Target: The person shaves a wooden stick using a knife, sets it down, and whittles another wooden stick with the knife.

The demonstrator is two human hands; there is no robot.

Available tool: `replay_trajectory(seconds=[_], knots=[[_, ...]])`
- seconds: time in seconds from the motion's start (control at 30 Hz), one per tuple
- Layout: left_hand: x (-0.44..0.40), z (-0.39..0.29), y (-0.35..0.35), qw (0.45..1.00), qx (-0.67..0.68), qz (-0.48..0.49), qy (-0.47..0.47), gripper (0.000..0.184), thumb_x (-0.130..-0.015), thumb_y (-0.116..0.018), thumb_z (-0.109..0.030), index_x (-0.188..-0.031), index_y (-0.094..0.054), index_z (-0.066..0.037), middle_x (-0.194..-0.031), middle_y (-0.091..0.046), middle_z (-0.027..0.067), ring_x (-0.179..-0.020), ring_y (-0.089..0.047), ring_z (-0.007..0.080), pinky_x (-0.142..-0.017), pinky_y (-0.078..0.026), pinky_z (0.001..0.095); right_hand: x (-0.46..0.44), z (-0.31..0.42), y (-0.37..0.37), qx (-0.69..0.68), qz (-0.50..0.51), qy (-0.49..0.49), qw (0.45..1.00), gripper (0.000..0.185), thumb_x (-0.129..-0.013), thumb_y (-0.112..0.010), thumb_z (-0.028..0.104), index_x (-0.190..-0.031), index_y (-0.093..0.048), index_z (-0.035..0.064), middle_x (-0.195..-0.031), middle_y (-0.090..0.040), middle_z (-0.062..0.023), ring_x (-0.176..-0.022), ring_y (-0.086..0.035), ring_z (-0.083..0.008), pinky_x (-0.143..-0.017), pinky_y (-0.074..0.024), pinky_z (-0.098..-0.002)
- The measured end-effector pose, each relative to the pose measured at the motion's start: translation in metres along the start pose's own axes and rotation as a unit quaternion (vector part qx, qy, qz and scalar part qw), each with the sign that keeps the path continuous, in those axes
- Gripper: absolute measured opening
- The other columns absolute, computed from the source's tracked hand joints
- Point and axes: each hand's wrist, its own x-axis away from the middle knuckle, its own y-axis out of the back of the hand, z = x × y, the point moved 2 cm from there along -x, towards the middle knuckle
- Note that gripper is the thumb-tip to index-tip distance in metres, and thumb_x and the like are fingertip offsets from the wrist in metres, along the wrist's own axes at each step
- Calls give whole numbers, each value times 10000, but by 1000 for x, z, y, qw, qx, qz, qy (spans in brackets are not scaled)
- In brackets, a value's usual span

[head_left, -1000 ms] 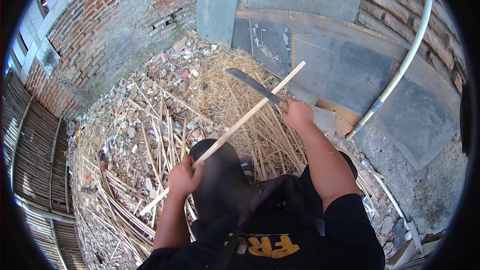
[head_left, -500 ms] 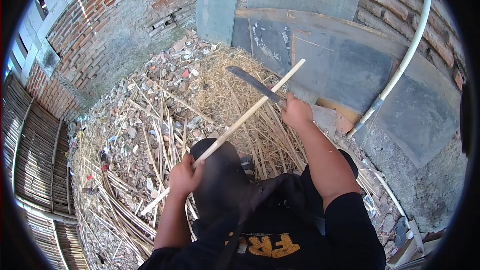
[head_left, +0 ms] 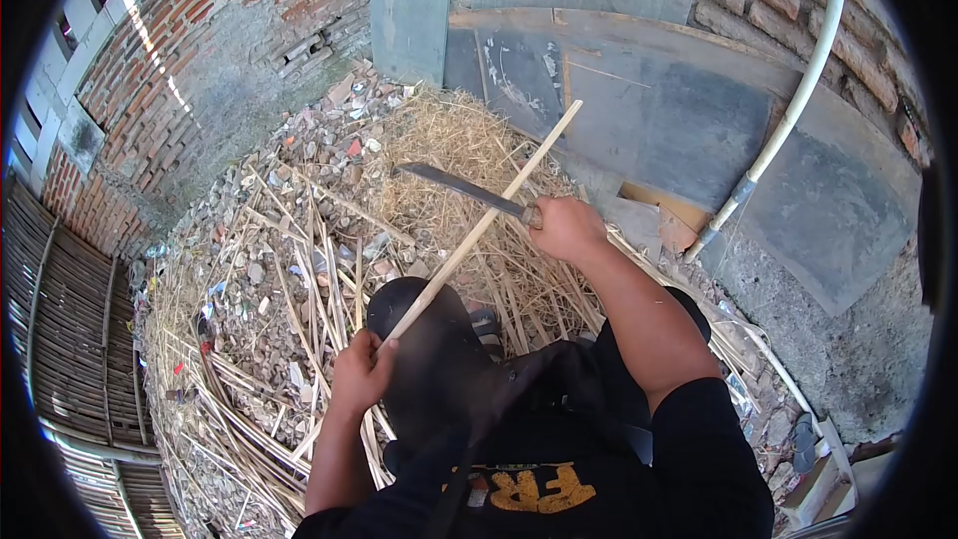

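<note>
My left hand (head_left: 363,371) is closed around the lower part of a pale bamboo strip (head_left: 461,256), which slants up and away to the right past my knee. In my right hand (head_left: 569,230) is the handle of a machete (head_left: 444,179). Its dark blade points left and crosses the strip above the middle, at or very near its surface; whether they touch I cannot tell. Dry shavings (head_left: 449,125) lie on the ground beneath the blade.
Loose bamboo strips (head_left: 235,384) are strewn over rubble (head_left: 289,165) to the left. Grey boards (head_left: 659,130) lean on the brick wall ahead, beside a pale pole (head_left: 798,110). A slatted bamboo panel (head_left: 75,309) stands at far left.
My right hand and the machete have moved left and slightly down, along the strip towards me. The strip's far end has shifted left and up. The whole view has shifted slightly.
</note>
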Motion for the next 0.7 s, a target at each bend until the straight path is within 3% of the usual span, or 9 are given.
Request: replay_trajectory(seconds=[0.2,0.5,0.7], knots=[[1,6,-3,1000,4,14,-5,359,-982,-694,-351,-920,-579,-18,-666,-622,194,-623,-640,396,-610,-495,461,3,11,-12,35,48,124,991,269,-821,-728,264,-1038,-732,105,-1011,-754,-165,-1004,-725,-372,-860,-579,-498],[-7,15,-1,998,40,42,-22,381,-990,-686,-362,-906,-570,-9,-672,-615,184,-610,-613,339,-611,-483,434,3,1,-11,15,32,144,989,202,-795,-723,244,-949,-728,113,-965,-747,-167,-959,-724,-379,-840,-572,-512],[-5,9,-1,999,25,32,-22,378,-987,-689,-361,-900,-571,-12,-649,-602,179,-592,-605,341,-597,-479,432,5,3,-15,31,28,173,984,278,-808,-742,317,-954,-706,83,-882,-721,-197,-898,-708,-411,-806,-562,-527]])
